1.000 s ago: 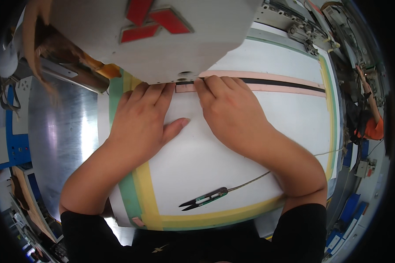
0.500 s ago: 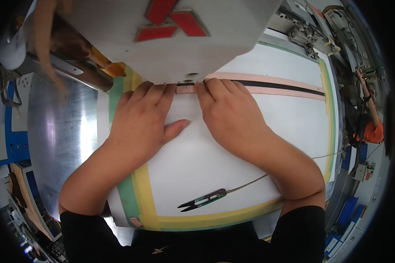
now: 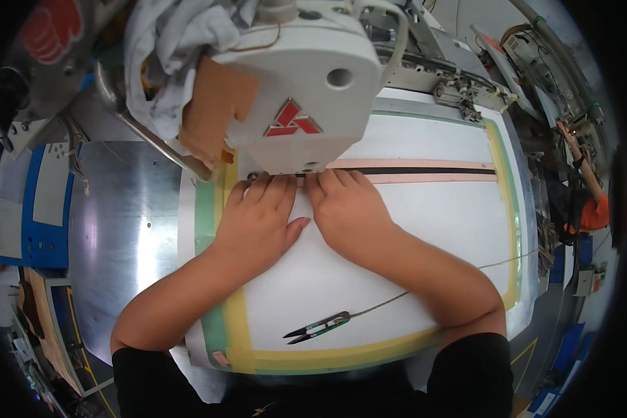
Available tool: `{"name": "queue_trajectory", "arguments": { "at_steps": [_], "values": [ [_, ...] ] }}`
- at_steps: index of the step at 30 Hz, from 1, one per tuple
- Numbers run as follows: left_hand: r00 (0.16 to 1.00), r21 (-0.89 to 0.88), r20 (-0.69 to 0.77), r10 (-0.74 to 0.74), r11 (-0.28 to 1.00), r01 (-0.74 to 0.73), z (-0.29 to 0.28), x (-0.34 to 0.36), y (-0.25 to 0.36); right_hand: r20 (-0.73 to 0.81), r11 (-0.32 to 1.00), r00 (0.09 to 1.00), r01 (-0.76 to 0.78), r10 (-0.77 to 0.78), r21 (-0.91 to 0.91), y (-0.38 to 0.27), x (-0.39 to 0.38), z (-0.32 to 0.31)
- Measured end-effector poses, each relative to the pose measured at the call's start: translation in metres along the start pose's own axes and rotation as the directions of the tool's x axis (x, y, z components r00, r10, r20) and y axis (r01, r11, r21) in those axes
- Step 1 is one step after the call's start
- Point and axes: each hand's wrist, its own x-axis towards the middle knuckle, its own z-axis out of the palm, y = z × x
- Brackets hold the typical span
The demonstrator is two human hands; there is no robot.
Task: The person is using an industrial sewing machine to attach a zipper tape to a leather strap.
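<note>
My left hand [image 3: 256,216] lies palm down on the white sheet, fingers stretched forward and thumb out to the side. Its fingertips reach the near edge of the machine head [image 3: 299,150]. Close beside it, my right hand [image 3: 352,209] presses its bent fingertips on a long black strip [image 3: 425,171], with its thumb tucked out of sight. Pink bands [image 3: 439,178] run along both sides of the strip. Neither hand visibly grips anything. The strip's left part is hidden by the machine head and my fingers. Thread snips [image 3: 318,326] on a cord lie on the sheet near me.
Yellow and green tape [image 3: 238,327] borders the white sheet. A bent metal bar [image 3: 157,143], brown cardboard [image 3: 216,104] and a bundled cloth [image 3: 177,56] hang left of the machine head. A shiny metal table [image 3: 129,230] extends left. Someone in an orange sleeve [image 3: 593,212] is at far right.
The view has shifted back, so more of the machine head shows and everything sits lower and smaller. My hands stay side by side at the strip beneath the machine head.
</note>
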Motion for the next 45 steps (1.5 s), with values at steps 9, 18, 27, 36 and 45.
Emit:
{"name": "queue_trajectory", "arguments": {
  "at_steps": [9, 18, 27, 36, 45],
  "values": [
    [0.999, -0.028, -0.005, -0.036, 0.999, 0.036, 0.008, -0.004, 0.004, 0.111, 0.985, 0.985, -0.116, 0.130, -0.125, 0.023, -0.027, -0.019],
    [0.989, 0.037, 0.049, -0.137, 0.990, 0.135, -0.009, -0.014, 0.015, 0.108, 0.964, 0.965, -0.221, 0.238, -0.147, 0.069, -0.081, -0.055],
    [0.974, -0.014, 0.094, -0.205, 0.978, 0.207, -0.018, -0.008, 0.033, 0.203, 0.936, 0.917, -0.315, 0.343, -0.156, 0.087, -0.098, -0.081],
    [0.983, 0.008, 0.060, -0.171, 0.985, 0.171, -0.016, 0.004, 0.056, 0.107, 0.965, 0.964, -0.228, 0.242, -0.131, 0.081, -0.098, -0.075],
    [0.977, -0.028, 0.104, -0.187, 0.981, 0.191, -0.021, 0.009, 0.073, 0.061, 0.967, 0.972, -0.220, 0.229, -0.126, 0.084, -0.109, -0.079]
  ]
}}
